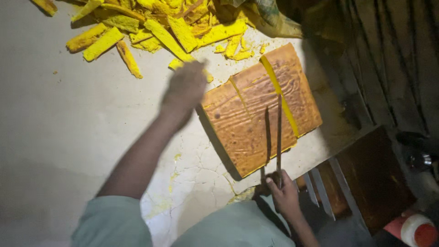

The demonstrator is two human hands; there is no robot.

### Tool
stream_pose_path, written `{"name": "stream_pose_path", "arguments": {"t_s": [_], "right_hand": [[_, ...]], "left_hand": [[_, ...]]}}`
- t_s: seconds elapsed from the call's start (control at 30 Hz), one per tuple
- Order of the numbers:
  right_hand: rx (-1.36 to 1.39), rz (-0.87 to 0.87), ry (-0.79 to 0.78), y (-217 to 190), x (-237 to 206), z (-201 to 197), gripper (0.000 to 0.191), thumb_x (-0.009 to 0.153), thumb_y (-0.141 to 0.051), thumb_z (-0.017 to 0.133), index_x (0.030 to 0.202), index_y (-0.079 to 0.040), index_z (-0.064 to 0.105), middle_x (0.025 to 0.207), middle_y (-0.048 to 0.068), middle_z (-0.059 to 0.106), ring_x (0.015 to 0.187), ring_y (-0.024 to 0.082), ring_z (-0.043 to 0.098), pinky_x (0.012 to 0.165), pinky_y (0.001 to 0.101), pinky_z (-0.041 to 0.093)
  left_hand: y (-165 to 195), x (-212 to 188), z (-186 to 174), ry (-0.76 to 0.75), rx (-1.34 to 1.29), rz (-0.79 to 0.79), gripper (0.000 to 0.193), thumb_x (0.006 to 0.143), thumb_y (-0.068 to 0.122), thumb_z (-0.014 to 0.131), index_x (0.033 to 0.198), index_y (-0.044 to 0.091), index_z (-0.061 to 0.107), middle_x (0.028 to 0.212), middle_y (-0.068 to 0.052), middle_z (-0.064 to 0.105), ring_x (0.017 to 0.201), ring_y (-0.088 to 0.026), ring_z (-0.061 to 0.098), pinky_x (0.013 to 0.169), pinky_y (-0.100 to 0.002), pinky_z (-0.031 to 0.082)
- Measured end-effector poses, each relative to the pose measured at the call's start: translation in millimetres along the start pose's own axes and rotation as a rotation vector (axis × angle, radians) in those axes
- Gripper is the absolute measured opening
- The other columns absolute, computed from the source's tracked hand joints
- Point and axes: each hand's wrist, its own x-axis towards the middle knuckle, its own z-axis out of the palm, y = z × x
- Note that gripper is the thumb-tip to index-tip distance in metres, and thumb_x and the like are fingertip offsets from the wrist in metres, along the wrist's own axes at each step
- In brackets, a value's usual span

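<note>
Just ahead of the right hand (284,194), which is clenched on a long thin metal knife (278,132), lies the brown-crusted yellow sponge cake slab (256,114), blade running lengthwise away. Blurred left hand (184,91) hovers at the slab's far-left corner, grip unclear.

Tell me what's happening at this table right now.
A person is slicing a flat slab of brown-crusted yellow cake on a pale work surface. The right hand holds a long knife laid across the slab beside a cut that shows the yellow inside. The left hand, blurred, is at the slab's far left corner, near a pile of yellow trimmed strips heaped along the far edge.
</note>
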Motion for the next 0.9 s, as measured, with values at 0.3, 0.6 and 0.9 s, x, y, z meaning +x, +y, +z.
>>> {"name": "stream_pose_path", "arguments": {"t_s": [0.3, 0.6, 0.9], "right_hand": [[-0.144, -0.308, -0.027, -15, 13, 23, 0.032, 0.086, -0.010, 0.068, 0.116, 0.000, 0.061, 0.091, 0.015, 0.069, 0.083, 0.019, 0.067, 0.079, 0.0347, 0.054], [-0.170, -0.457, -0.579, -19, -22, 60, 0.021, 0.090, -0.018, 0.071, 0.099, -0.001, 0.062, 0.076, 0.011, 0.063, 0.068, 0.018, 0.062, 0.064, 0.0349, 0.053], [0.045, -0.339, -0.546, 79, -65, 24, 0.023, 0.090, -0.019, 0.072, 0.102, -0.002, 0.064, 0.072, 0.005, 0.059, 0.062, 0.016, 0.056, 0.057, 0.0375, 0.046]], "left_hand": [[74, -165, 23, 0.242, -0.040, -0.354, 0.065, 0.092, 0.039, 0.067, 0.149, 0.015, 0.047, 0.125, -0.023, 0.056, 0.117, -0.041, 0.052, 0.092, -0.057, 0.045], [113, -518, 140, 0.412, -0.159, -0.867, 0.067, 0.089, 0.032, 0.071, 0.144, 0.002, 0.048, 0.140, -0.026, 0.056, 0.129, -0.042, 0.055, 0.109, -0.051, 0.043], [244, -647, 146, -1.148, -0.297, -0.723, 0.044, 0.088, 0.027, 0.069, 0.128, 0.010, 0.061, 0.129, -0.017, 0.060, 0.126, -0.034, 0.055, 0.110, -0.050, 0.040]]}}
